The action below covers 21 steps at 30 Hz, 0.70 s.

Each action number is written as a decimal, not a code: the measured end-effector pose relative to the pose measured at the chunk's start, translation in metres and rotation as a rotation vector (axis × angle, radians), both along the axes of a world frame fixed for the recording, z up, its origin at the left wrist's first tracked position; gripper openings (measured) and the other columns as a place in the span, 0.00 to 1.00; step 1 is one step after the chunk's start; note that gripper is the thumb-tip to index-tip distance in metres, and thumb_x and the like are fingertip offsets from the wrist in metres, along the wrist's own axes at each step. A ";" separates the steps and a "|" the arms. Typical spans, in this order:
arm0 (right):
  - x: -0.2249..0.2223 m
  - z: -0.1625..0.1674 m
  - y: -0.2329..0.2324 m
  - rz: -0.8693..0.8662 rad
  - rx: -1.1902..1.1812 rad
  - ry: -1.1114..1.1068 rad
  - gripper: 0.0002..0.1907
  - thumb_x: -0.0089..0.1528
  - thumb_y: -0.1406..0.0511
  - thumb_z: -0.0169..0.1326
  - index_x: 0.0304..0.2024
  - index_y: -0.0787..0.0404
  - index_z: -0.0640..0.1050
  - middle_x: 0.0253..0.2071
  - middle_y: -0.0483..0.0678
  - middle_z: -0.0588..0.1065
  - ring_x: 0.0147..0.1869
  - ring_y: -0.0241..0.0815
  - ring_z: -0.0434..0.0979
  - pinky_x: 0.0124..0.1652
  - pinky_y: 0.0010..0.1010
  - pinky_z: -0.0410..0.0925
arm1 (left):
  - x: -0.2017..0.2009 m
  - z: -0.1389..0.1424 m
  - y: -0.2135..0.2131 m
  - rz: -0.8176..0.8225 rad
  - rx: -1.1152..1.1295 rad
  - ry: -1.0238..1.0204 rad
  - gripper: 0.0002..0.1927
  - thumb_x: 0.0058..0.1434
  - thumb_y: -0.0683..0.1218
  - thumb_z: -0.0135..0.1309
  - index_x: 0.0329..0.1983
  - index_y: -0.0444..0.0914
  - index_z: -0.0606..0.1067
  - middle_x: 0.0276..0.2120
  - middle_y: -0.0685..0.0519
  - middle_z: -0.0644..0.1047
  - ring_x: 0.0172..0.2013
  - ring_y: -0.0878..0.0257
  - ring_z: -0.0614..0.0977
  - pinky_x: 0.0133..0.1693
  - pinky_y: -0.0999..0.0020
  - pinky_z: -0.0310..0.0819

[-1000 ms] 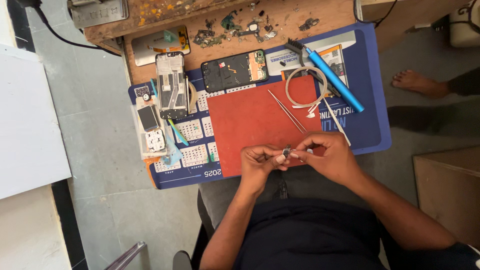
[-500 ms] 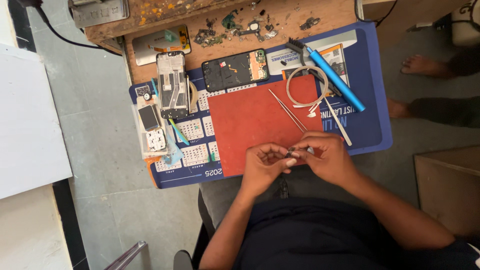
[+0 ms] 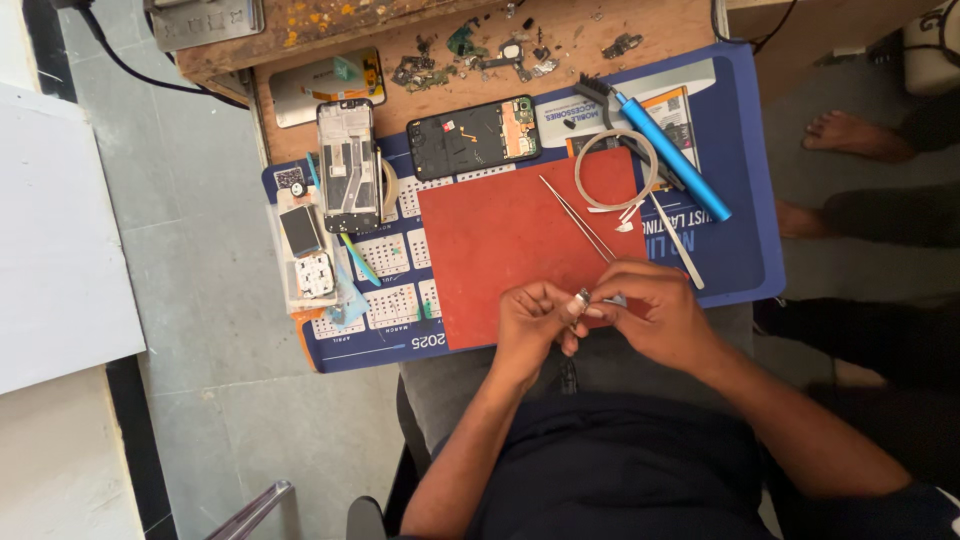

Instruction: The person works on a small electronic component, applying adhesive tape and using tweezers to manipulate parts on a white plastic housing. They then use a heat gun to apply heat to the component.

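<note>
The head view looks straight down on a small wooden workbench [image 3: 640, 40] covered in part by a blue work mat [image 3: 740, 250], with a red mat [image 3: 500, 250] laid on its middle.

At the near edge of the red mat, both hands meet. The left hand [image 3: 530, 325] and the right hand [image 3: 655, 310] each have their fingers drawn narrow, pinching one small metallic part [image 3: 582, 298] between their tips. The part is too small to make out its kind. It sits just above the near right corner of the red mat, close to the person's lap.

Thin tweezers [image 3: 578, 218] lie slantwise on the red mat, their near end just beside the right hand. A second slim metal tool [image 3: 678, 240] lies on the blue mat, just right of the red one. Near the far right corner of the red mat rests a loop of pale tape [image 3: 617, 170], and beside it a blue-handled brush [image 3: 665, 150] lies slantwise.

Along the far edge of the red mat lies an opened phone [image 3: 472, 137] with its inner boards showing. To its left stands a bare phone frame [image 3: 348, 165]. At the left edge of the blue mat sits a clear tray [image 3: 302, 258] holding small parts. Loose scraps [image 3: 480, 55] are scattered on the bare wood at the far edge.
</note>
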State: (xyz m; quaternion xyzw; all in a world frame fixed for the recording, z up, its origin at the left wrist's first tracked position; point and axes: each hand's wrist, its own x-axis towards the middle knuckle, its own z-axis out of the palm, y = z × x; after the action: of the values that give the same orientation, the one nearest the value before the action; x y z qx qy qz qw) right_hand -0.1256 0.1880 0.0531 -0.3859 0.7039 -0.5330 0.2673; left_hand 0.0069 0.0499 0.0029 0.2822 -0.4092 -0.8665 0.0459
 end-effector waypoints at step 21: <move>-0.005 0.000 0.004 -0.100 0.308 -0.166 0.05 0.56 0.69 0.66 0.34 0.64 0.85 0.33 0.44 0.83 0.35 0.30 0.82 0.34 0.22 0.74 | 0.007 -0.013 0.006 0.054 -0.252 0.099 0.03 0.64 0.33 0.58 0.40 0.27 0.81 0.33 0.45 0.84 0.32 0.64 0.85 0.33 0.73 0.82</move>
State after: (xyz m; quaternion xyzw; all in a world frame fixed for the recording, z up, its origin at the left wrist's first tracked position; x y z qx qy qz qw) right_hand -0.1302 0.1922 0.0535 -0.2595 0.7711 -0.4615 0.3537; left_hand 0.0140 0.0554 -0.0106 0.2418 -0.5044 -0.8195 0.1244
